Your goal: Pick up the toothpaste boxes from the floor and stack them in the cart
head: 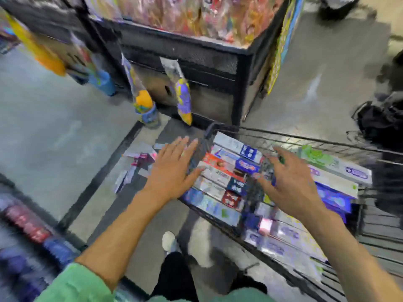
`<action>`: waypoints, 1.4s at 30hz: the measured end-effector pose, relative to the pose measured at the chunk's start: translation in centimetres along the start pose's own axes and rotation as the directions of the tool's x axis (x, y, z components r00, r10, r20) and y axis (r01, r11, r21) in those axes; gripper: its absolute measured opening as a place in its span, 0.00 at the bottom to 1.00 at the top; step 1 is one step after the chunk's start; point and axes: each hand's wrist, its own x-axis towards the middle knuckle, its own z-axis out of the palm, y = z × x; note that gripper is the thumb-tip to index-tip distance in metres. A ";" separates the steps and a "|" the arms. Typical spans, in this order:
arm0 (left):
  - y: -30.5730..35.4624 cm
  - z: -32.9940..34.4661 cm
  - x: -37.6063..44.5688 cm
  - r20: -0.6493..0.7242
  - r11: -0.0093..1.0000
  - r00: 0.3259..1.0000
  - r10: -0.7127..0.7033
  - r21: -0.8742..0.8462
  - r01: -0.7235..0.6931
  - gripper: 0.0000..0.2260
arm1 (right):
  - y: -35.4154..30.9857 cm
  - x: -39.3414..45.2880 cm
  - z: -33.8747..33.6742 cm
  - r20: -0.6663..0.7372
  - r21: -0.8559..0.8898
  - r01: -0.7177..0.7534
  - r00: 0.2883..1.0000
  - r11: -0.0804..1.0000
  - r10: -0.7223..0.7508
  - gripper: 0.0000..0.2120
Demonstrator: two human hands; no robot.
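Hovering over the wire cart (pixel 283 136), the left hand (pixel 172 168) and right hand (pixel 292 182) are seen with fingers spread, nothing held. Long rectangular cardboard toothpaste boxes (pixel 226 171) are stacked flat inside, side by side, long axes parallel. A few more boxes (pixel 139 160) are strewn on the smooth grey floor (pixel 54 127), blurred.

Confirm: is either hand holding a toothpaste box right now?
No. The left hand and right hand both hover with spread fingers, holding nothing.

Green sleeve (pixel 72 284), black trousers (pixel 176 277), white shoe (pixel 169 240).
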 end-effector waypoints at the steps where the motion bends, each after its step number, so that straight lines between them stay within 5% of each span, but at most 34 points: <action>1: -3.0 -1.3 -0.9 -0.028 0.999 0.999 -0.043 0.009 0.043 0.33 | -2.6 2.0 0.4 0.008 -0.006 0.039 0.999 0.999 -0.039 0.32; 10: -28.2 -9.0 -11.9 -0.116 0.898 0.899 -0.421 0.085 0.432 0.33 | -26.8 15.7 6.8 0.041 -0.037 0.315 0.949 0.948 -0.314 0.34; 18: -40.5 -11.1 -16.5 -0.094 0.773 0.774 -0.627 0.050 0.632 0.36 | -41.6 24.1 13.1 0.158 0.012 0.500 0.854 0.866 -0.495 0.35; 33: -58.0 -5.1 -7.6 -0.014 0.693 0.694 -0.720 0.039 0.720 0.34 | -50.8 41.9 27.1 0.305 0.161 0.437 0.831 0.885 -0.466 0.40; 42: -68.1 13.9 -6.3 0.015 0.720 0.725 -0.689 -0.101 0.686 0.32 | -51.0 46.0 47.4 0.360 0.166 0.380 0.836 0.910 -0.415 0.39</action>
